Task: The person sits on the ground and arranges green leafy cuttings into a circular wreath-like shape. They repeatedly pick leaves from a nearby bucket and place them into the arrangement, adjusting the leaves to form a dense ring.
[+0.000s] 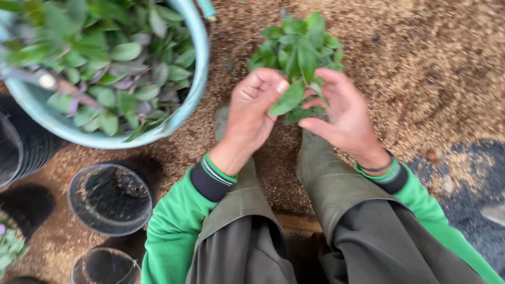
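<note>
My two hands meet over a bunch of leafy green cuttings point(297, 50) above my knees. My left hand point(252, 113) has its fingers curled shut, thumb and forefinger pinching one leaf point(288, 98) of the bunch. My right hand point(342, 113) cups the stems from the right, fingers wrapped around them. Both arms wear green sleeves with dark striped cuffs. The lower ends of the stems are hidden between my hands.
A light blue basin point(195, 79) full of green and purplish cuttings sits at the upper left. Round black pots point(110, 199) stand at the lower left, and a stack of pots point(21, 147) lies at the left edge. Brown husk-like mix covers the ground.
</note>
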